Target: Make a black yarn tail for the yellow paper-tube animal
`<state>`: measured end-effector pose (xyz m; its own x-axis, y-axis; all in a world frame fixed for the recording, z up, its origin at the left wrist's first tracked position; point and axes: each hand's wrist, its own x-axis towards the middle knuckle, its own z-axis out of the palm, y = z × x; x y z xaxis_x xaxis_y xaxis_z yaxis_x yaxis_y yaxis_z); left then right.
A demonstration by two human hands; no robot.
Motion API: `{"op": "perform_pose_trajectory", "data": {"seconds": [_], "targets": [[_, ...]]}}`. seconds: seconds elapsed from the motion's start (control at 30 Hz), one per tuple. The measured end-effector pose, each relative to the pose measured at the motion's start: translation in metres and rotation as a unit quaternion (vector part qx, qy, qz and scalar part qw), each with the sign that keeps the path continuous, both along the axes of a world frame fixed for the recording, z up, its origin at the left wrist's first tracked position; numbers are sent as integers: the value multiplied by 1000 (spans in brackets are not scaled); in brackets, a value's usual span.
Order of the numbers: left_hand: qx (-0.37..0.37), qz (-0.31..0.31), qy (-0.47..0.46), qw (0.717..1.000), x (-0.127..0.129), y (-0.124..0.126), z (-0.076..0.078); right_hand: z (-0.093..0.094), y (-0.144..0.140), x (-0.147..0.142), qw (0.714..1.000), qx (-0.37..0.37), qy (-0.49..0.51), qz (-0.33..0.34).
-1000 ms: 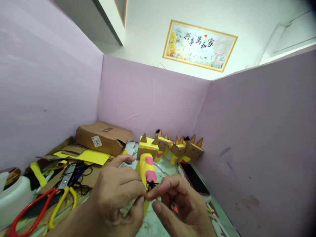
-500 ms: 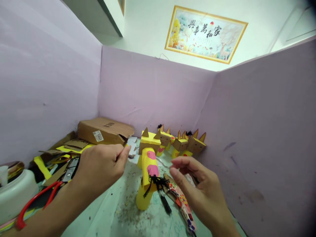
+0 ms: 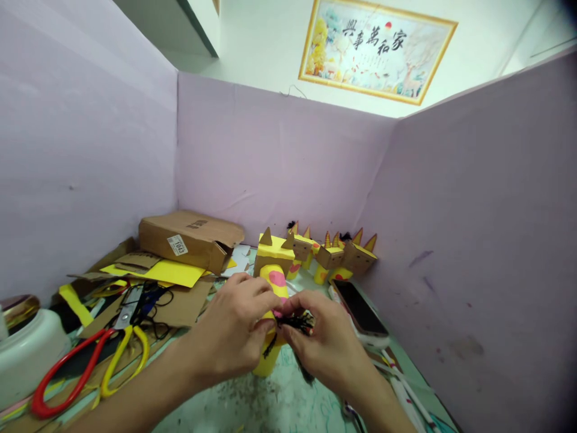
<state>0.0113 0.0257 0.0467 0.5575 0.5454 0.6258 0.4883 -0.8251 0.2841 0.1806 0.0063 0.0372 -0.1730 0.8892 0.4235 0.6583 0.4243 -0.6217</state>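
A yellow paper-tube animal with pink spots and a cardboard head stands on the green mat. Black yarn sits at its rear end. My left hand rests against the tube's left side, fingers pinched at the yarn. My right hand meets it from the right, fingertips closed on the same black yarn. Behind the animal, several similar yellow and cardboard animals stand in a row by the back wall.
Red-handled scissors and yellow-handled scissors lie at left near a white jar. A cardboard box, yellow paper and cardboard scraps lie behind. A phone lies at right. Pink partition walls enclose three sides.
My hands were pinched together at the yarn, drew apart half a second ago, and have now come together again on the black yarn at the tube's rear.
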Motion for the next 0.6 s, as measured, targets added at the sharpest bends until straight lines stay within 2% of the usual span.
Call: {"op": "perform_pose_trajectory", "data": {"seconds": [0.1, 0.2, 0.3, 0.47, 0.6], "targets": [[-45, 36, -50, 997, 2, 1, 0, -1, 1, 1, 1000, 2, 9, 3], [-189, 94, -107, 972, 5, 1, 0, -1, 1, 0, 1000, 24, 12, 13], [-288, 95, -158, 940, 9, 3, -1, -1, 1, -2, 998, 47, 19, 24], [-298, 82, -167, 936, 10, 4, -3, -2, 4, -6, 996, 66, 60, 25], [-283, 124, -125, 943, 7, 2, 2, -3, 8, -6, 989, 3, 148, 16]]}}
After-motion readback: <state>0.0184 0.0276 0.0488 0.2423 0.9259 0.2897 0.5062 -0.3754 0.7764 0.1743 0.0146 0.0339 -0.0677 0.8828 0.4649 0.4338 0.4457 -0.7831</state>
